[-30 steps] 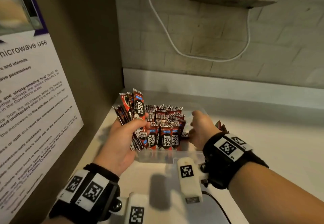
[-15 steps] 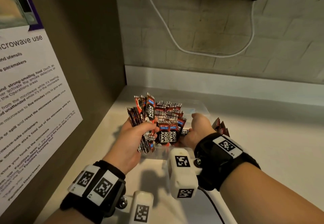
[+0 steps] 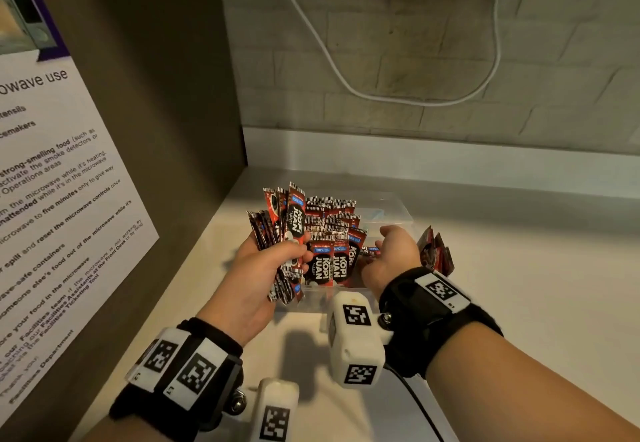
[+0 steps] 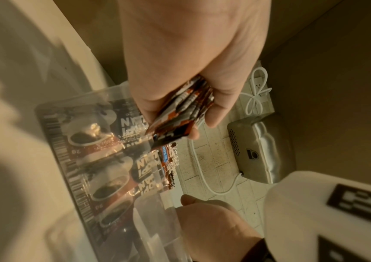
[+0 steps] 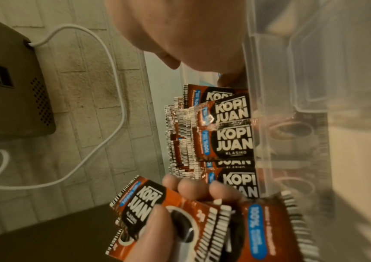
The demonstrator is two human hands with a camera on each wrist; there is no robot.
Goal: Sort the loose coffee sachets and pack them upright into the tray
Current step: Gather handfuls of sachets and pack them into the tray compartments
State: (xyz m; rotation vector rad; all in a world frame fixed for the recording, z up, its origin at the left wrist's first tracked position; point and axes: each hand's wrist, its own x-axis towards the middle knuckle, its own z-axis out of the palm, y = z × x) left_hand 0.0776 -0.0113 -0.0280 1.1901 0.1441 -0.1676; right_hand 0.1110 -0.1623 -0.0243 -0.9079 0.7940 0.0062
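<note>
Left hand [image 3: 258, 270] clamped its grip round a fanned bundle of red-and-black coffee sachets [image 3: 282, 225], long axes upright, just left of the clear plastic tray [image 3: 398, 213] on the worktop. Right hand [image 3: 393, 256] curled inside the tray beside packed sachets; what it pinched, I couldn't tell.

Sachet bundle [image 4: 181, 113] in left hand [image 4: 193, 53]

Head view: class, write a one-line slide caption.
Left hand grips a sachet bundle beside the half-filled clear tray.
</note>
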